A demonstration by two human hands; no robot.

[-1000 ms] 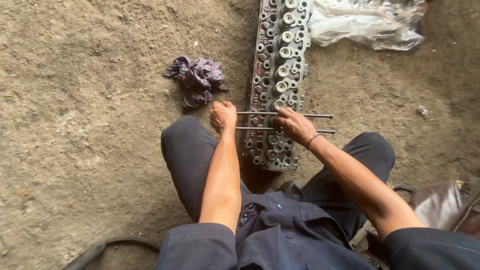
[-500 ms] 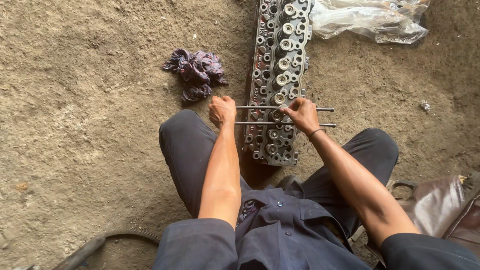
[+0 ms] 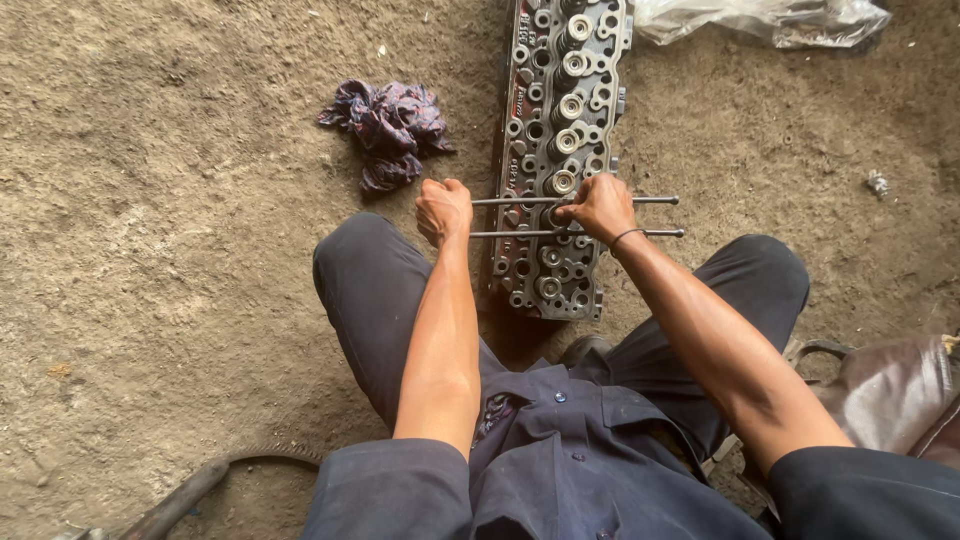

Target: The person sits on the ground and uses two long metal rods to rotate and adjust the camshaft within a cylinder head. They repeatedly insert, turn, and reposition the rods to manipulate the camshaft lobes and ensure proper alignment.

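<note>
Dirt floor (image 3: 150, 250) under me, packed & gritty, w/ a curved bit of dark hose (image 3: 200, 478) at the bottom left. Next over, a crumpled purple rag (image 3: 385, 125) lies on the ground, just left of the cylinder head (image 3: 555, 160) & apart from it. My left hand (image 3: 443, 208) is a closed fist, fingers clamped on the left ends of two thin metal rods (image 3: 520, 217), knuckles up, just off the head's left edge. The rods run parallel, one above the other, straight across the near part of the head & stick out past its right side. The head is a long grey casting w/ rows of valve springs & bolt holes, lying flat on the floor between my knees, running away from me. My right hand (image 3: 600, 207) sits on top of the head, fingers curled tight around both rods, a thin band on the wrist. Can't tell if the rods touch the valves under them. Further right, a clear plastic bag (image 3: 765, 20) at the top edge, a small scrap (image 3: 878, 183) on the dirt, & a brown leather bag (image 3: 880, 390) by my right leg.
</note>
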